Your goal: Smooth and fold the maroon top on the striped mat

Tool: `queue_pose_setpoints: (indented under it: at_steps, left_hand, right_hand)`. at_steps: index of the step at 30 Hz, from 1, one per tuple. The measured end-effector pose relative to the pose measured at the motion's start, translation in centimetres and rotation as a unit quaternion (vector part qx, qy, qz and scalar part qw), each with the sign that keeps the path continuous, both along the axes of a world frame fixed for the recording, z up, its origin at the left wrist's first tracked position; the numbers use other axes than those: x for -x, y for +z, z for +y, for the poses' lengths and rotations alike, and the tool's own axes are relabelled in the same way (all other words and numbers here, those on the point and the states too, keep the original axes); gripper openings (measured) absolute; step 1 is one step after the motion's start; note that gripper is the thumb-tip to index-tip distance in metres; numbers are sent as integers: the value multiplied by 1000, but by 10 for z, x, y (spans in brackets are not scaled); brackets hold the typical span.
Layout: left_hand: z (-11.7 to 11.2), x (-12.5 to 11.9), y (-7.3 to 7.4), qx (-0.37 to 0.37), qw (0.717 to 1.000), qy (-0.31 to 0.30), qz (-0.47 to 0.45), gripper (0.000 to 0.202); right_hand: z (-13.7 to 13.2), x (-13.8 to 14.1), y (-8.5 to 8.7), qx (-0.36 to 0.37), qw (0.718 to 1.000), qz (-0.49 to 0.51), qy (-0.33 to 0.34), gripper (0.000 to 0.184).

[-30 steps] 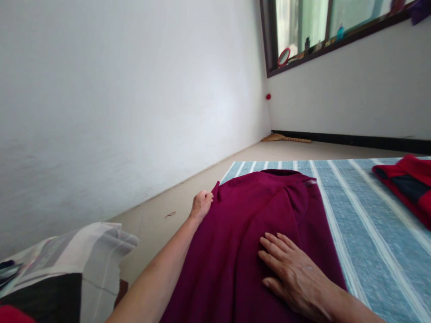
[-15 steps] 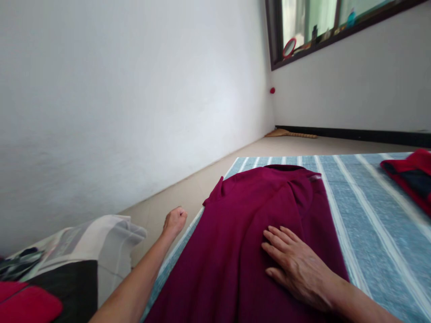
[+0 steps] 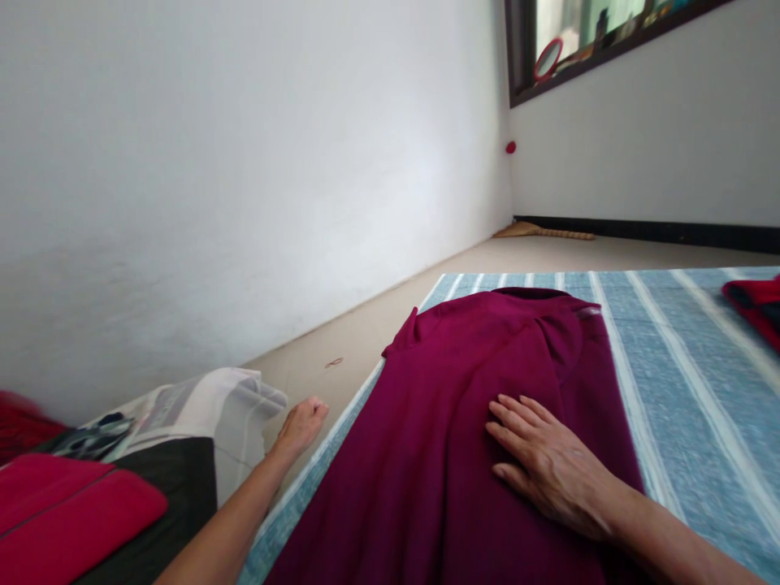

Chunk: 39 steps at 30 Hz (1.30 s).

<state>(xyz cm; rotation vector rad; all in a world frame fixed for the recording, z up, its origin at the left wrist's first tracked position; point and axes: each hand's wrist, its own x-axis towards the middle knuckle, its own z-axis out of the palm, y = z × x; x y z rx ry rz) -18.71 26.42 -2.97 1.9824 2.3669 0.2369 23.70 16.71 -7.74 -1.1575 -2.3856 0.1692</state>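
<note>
A dark magenta garment (image 3: 420,431) lies spread on the blue-and-white striped mat (image 3: 688,357), its neck opening towards the far edge. My right hand (image 3: 548,463) rests flat on the right part of the garment, fingers stretched out, holding nothing. My left hand (image 3: 301,424) is closed in a fist left of the mat's edge, above the floor and apart from the garment. Nothing shows in its fingers. The garment's lower end runs out of view at the bottom.
Folded red cloth (image 3: 79,504) and a grey-and-white cloth (image 3: 225,406) are piled at left by the white wall (image 3: 244,162). A small thin loop (image 3: 334,362) lies on the floor. Another folded red garment (image 3: 756,305) sits on the mat at right. A hand broom (image 3: 542,231) lies far back.
The view has turned a little left, showing more of the cloth pile. My left hand has drawn back towards the pile, uncovering the small loop on the floor. My right hand stays on the garment.
</note>
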Motion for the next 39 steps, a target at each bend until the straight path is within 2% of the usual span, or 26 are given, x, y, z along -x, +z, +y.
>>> queue_pose_setpoints:
  at_steps: [5, 9, 12, 14, 17, 20, 26, 33, 39]
  left_hand:
    - [-17, 9, -5, -11, 1000, -2, -7, 29]
    - [-24, 3, 1, -49, 999, -11, -22, 9]
    - [-32, -22, 10, -72, 995, -49, -50, 18]
    - [-38, -47, 17, -65, 985, -125, -102, 20]
    - [-47, -87, 24, -46, 953, -245, -171, 19]
    - [-49, -112, 24, -27, 936, -293, -192, 16]
    - [-48, -121, 10, -18, 930, -314, -190, 11]
    - [-48, -124, 3, -21, 942, -275, -191, 9]
    - [-44, -123, -2, -17, 941, -268, -204, 8]
  right_hand:
    - [1, 0, -3, -8, 1000, 7, -2, 41]
    - [1, -1, -3, -15, 1000, -2, -3, 41]
    - [0, -1, -4, -15, 1000, -4, -3, 41]
    - [0, -1, -5, -16, 1000, 5, -2, 40]
    - [0, -1, -8, -19, 1000, 11, -3, 40]
    - [0, -1, -8, -20, 1000, 6, -6, 41]
    - [0, -1, -7, -29, 999, -24, -5, 41]
    - [0, -2, -7, -22, 1000, -19, -4, 42]
    - [0, -2, -7, -34, 999, -30, -2, 42]
